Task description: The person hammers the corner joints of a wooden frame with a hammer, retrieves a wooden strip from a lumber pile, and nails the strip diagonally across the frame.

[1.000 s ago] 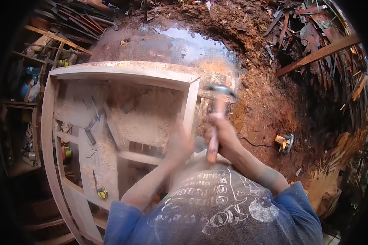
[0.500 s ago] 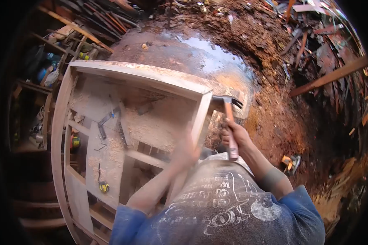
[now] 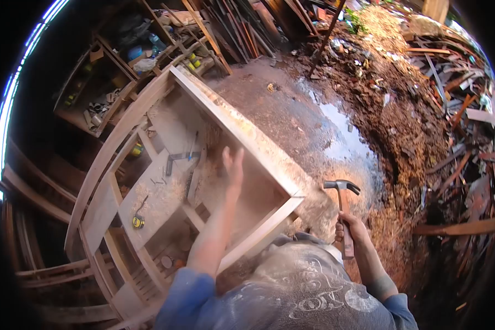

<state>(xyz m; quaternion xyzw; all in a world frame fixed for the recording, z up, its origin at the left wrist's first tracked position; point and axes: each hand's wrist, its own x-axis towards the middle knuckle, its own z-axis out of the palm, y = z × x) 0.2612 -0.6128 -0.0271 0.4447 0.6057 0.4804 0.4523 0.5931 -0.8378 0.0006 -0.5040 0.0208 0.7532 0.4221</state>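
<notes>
My right hand (image 3: 355,228) is wrapped round the wooden handle of a claw hammer (image 3: 342,187), whose metal head points up beside the frame's near corner. A large wooden frame (image 3: 264,220) stands in front of me, its long rail running off to the far left. Above its inside hovers my left hand (image 3: 234,165), blurred, with fingers stretched out and nothing in them. Below, on a sawdust-covered board, lie a square (image 3: 181,159) with a blue part, several nails (image 3: 158,181) and a yellow and black tape measure (image 3: 138,221).
Wooden shelves (image 3: 110,110) with bottles, bags and cans stand at the far left. Dark planks (image 3: 242,33) lean at the back. A puddle (image 3: 341,129) lies on muddy ground beyond the frame, and scrap wood (image 3: 467,159) is heaped at the right.
My left hand has left the near rail and moved forward over the frame's inside, fingers opening out. The view has turned, and the hammer now sits lower right, still in my right hand.
</notes>
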